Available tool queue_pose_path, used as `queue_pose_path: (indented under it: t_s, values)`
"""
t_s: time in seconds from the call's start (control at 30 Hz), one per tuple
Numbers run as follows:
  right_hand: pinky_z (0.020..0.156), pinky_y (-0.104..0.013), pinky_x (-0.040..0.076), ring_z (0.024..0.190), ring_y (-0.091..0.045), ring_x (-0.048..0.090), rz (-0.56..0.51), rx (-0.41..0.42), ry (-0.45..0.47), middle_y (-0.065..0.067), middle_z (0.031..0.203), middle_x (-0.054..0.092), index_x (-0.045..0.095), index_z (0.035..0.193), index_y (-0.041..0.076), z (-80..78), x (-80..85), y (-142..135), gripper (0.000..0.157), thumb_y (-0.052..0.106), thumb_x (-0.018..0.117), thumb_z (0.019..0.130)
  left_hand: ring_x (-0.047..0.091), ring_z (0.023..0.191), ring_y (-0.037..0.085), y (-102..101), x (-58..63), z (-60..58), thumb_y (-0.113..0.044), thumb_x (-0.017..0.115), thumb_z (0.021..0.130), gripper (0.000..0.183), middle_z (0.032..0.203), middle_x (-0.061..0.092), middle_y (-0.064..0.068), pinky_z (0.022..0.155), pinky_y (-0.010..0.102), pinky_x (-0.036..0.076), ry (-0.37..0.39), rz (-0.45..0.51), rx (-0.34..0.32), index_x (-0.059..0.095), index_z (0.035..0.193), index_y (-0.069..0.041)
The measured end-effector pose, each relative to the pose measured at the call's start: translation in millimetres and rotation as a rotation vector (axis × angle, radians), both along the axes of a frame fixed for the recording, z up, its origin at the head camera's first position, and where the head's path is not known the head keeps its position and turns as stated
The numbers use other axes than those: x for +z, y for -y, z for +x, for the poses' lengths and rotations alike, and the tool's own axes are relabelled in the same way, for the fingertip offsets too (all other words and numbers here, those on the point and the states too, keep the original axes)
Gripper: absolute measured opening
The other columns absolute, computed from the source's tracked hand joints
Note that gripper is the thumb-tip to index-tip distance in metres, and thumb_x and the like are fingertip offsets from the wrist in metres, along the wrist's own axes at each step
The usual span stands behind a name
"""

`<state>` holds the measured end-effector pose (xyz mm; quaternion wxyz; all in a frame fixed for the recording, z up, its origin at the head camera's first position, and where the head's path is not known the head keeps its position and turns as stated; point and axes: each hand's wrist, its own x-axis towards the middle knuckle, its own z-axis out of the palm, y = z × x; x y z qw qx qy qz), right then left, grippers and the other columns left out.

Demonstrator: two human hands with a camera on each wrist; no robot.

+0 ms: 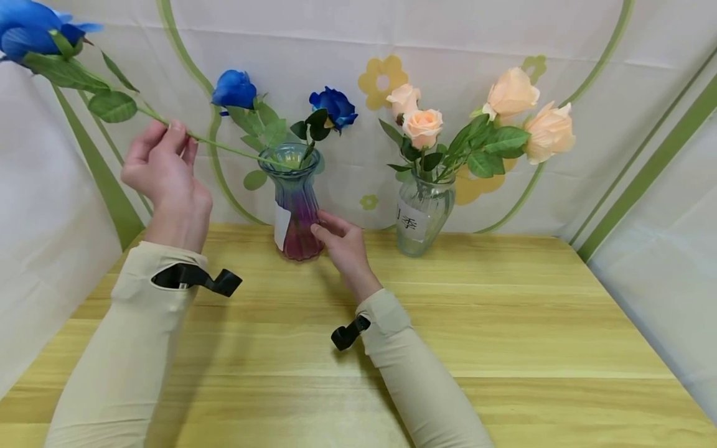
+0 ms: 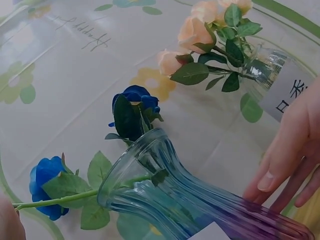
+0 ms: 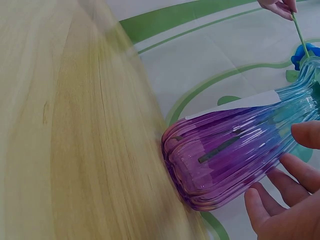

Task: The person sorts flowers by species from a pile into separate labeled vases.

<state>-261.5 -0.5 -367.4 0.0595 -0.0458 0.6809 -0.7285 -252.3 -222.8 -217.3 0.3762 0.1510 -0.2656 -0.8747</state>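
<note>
In the head view my left hand (image 1: 165, 162) pinches the green stem (image 1: 224, 147) of a large blue rose (image 1: 33, 31) between thumb and fingers. The flower leans out to the upper left, while the stem's lower end slopes into the mouth of a blue-to-purple glass vase (image 1: 299, 205). Two other blue roses (image 1: 234, 89) (image 1: 334, 107) stand in that vase. At its lower right side, the fingertips of my right hand (image 1: 344, 246) rest with fingers fairly straight. A dark stem end (image 3: 215, 151) shows through the purple glass in the right wrist view.
To the right, a clear glass vase (image 1: 428, 218) with a white label holds several peach roses (image 1: 424, 127). Both vases stand toward the back edge of the wooden table (image 1: 504, 342). A pale patterned cloth (image 1: 291, 37) hangs close behind them.
</note>
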Motion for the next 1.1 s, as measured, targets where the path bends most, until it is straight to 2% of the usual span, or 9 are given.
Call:
queue_pose_path:
  t_s: [0.47, 0.83, 1.1]
  values:
    - [0.119, -0.041, 0.049, 0.136, -0.02, 0.062, 0.0, 0.005, -0.008, -0.001, 0.147, 0.067, 0.07, 0.142, 0.019, 0.3, 0.0, -0.1, 0.041, 0.022, 0.073, 0.101, 0.072, 0.085, 0.02, -2.4, 1.6, -6.0, 0.008, 0.084, 0.084, 0.017, 0.103, 0.076, 0.008, 0.075, 0.027, 0.062, 0.028, 0.046, -0.005, 0.075, 0.095, -0.001]
    - [0.12, -0.042, 0.048, 0.138, -0.02, 0.061, -0.001, 0.006, 0.002, 0.0, 0.149, 0.066, 0.069, 0.143, 0.02, -0.4, -1.2, -0.5, 0.041, 0.022, 0.073, 0.102, 0.077, 0.09, 0.021, -5.2, 1.4, -9.0, 0.008, 0.087, 0.08, 0.025, 0.104, 0.077, 0.008, 0.088, 0.03, 0.065, 0.034, 0.091, -0.022, 0.074, 0.098, -0.002]
    - [0.119, -0.041, 0.049, 0.138, -0.019, 0.061, -0.003, 0.005, 0.006, 0.0, 0.148, 0.067, 0.07, 0.142, 0.02, -0.4, -0.2, 0.1, 0.041, 0.023, 0.073, 0.101, 0.075, 0.09, 0.02, -8.2, 2.1, -9.8, 0.011, 0.086, 0.08, 0.026, 0.098, 0.07, 0.006, 0.082, 0.029, 0.064, 0.028, 0.055, 0.045, 0.072, 0.095, -0.004]
